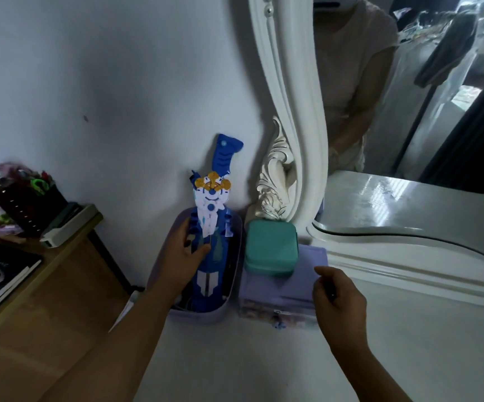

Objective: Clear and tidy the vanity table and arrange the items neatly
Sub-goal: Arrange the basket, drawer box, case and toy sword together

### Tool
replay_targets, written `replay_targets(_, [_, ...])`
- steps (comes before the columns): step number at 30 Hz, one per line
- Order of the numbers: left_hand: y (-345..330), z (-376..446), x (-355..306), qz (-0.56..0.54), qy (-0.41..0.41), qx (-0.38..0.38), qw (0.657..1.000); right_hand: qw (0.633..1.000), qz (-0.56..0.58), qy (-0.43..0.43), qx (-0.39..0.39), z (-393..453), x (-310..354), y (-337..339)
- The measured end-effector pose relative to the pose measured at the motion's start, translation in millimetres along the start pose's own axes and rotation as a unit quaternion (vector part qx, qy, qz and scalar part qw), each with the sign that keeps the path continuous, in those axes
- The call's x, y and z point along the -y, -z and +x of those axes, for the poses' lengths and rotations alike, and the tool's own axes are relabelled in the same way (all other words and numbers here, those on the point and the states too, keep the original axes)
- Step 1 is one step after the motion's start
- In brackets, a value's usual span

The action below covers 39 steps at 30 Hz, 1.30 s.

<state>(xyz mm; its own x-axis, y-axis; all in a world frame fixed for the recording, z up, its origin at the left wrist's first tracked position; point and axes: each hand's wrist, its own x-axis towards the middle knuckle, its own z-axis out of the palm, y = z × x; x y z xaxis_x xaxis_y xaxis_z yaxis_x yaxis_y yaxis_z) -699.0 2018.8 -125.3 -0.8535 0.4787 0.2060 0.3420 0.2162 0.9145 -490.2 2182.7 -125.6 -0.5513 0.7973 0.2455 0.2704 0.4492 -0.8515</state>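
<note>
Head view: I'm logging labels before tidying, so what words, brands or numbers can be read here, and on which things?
None can be read.
Black book on the wooden shelf: faint pale lettering on the cover, too blurred to read.
Toy sword at the left hand: coloured shapes only, no text.
Teal case: plain.
Purple pouch: small print along the front edge, too blurred to tell.

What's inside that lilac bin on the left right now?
The lilac bin holds a blue toy sword standing handle-up against the wall, with the left hand on it. Thin cords show near the bottom; anything beneath the sword is hidden.
</note>
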Motion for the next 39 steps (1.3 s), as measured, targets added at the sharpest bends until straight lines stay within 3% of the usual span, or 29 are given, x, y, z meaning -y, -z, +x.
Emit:
replay_targets(6, [4.7,-13.5,12.3,0.155,-0.007,-0.104,0.982,1.0,-0.013,-0.01,0.003,-3.3,-8.8,24.0])
replay_targets(9, [-25.6,-36.9,-16.1,0.146,-0.016,-0.151,0.977,1.0,-0.006,-0.031,-0.002,-5.6,-18.8,40.7])
replay_targets(19, [-195.7,-114.6,-90.4,0.058,-0.044,0.114,0.991,0.99,0.024,-0.131,-0.053,-29.2,-100.1,161.4])
replay_targets(26, [-341.7,-200.7,-135.3,0.072,-0.062,0.28,0.955,0.96,-0.018,-0.234,-0.151,-76.9,-193.2,310.2])
replay_targets(30, [-420.9,-253.7,-157.3,0.079,-0.078,0.364,0.925,0.922,-0.074,-0.303,-0.228,-120.1,-248.2,406.6])
replay_targets(33, [-443.1,-275.7,-164.5,0.085,-0.079,0.391,0.913,0.899,-0.104,-0.331,-0.268,-136.4,-273.3,449.6])
replay_targets(36, [-466.8,-291.4,-172.7,0.101,-0.083,0.401,0.907,0.886,-0.158,-0.306,-0.311,-129.8,-295.4,494.3])
replay_targets(39, [-477.4,-294.9,-179.9,0.111,-0.074,0.387,0.913,0.882,-0.213,-0.288,-0.307,-107.8,-313.2,520.1])
